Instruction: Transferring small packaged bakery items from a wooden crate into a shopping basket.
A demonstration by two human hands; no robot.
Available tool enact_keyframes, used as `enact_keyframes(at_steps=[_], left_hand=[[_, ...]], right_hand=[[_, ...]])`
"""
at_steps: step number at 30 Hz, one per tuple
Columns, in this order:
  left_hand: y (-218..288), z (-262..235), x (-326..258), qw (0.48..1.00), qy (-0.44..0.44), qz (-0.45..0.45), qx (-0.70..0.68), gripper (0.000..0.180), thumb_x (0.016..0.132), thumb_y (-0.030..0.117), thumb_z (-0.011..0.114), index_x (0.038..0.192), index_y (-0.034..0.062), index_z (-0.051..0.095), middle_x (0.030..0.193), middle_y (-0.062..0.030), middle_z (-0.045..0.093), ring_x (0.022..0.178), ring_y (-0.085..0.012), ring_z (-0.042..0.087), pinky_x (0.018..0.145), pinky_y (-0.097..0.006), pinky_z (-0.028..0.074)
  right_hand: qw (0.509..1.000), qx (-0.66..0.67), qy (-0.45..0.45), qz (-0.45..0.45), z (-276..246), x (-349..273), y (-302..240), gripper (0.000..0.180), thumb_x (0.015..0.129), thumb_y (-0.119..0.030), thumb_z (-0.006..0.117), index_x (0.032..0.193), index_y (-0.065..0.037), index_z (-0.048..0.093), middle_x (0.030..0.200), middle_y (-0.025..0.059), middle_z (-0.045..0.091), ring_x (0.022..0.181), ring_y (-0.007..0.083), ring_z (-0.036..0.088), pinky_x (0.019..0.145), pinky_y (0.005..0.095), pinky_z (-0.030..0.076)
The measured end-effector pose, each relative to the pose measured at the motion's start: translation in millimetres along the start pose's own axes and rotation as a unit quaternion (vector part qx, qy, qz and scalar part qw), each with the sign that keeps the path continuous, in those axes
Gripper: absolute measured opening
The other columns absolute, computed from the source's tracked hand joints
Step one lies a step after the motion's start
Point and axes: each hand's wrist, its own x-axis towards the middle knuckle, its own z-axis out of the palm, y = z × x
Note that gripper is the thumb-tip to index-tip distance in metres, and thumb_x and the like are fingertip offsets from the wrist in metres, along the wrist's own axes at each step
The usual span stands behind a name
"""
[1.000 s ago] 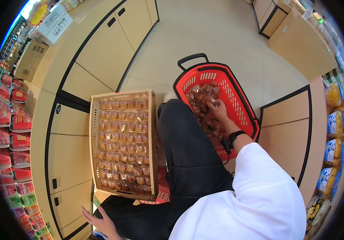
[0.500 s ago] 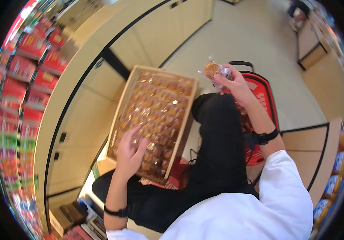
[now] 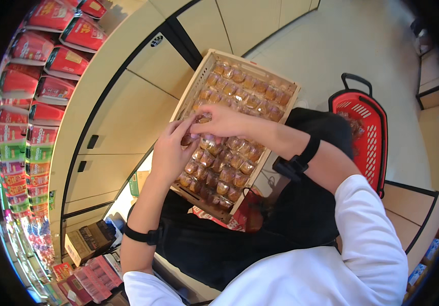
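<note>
A shallow wooden crate lies tilted across my view, filled with rows of small brown cakes in clear wrappers. Over its left side both hands come together. My left hand has its thumb and fingers curled around a wrapped cake, which the fingers partly cover. Reaching across from the right, my right hand has bent fingers, their tips meeting the left fingertips. What the right fingers pinch is hidden.
A red shopping basket with a black handle stands on the floor at the right, wrapped pieces inside. Cream cabinets and shelves of red packets line the left. A cardboard box sits low at the left. My knees flank the crate's near end.
My right hand has moved from near the basket, where it held a wrapped cake, leftward over the crate. My left hand has closed and met it there. The view has shifted.
</note>
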Motion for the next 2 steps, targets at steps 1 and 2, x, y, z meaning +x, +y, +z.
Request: enact_keyframes(at_steps=[1, 2], left_hand=[[-4.8, 4.7, 2.7, 0.999, -0.027, -0.036, 0.016, 0.055, 0.071, 0.014, 0.075, 0.123, 0.0103, 0.055, 0.107, -0.015, 0.057, 0.089, -0.0284, 0.061, 0.075, -0.034, 0.051], [-7.1, 9.6, 5.0, 0.998, -0.04, -0.037, 0.017, 0.055, 0.071, 0.014, 0.075, 0.123, 0.0103, 0.055, 0.107, -0.015, 0.057, 0.089, -0.0284, 0.061, 0.075, -0.034, 0.051]], right_hand=[[0.999, -0.04, 0.02, 0.006, -3.0, 1.6, 5.9, 0.036, 0.081, -0.035, 0.068, 0.098, -0.005, 0.057, 0.06, 0.0035, 0.055, 0.047, 0.0102, 0.053, 0.041, 0.0245, 0.043], [0.994, -0.093, 0.05, -0.026, -11.5, 2.3, 10.8, 0.038, 0.082, -0.039, 0.068, 0.097, -0.006, 0.057, 0.06, 0.0048, 0.056, 0.048, 0.0108, 0.055, 0.042, 0.0246, 0.044]])
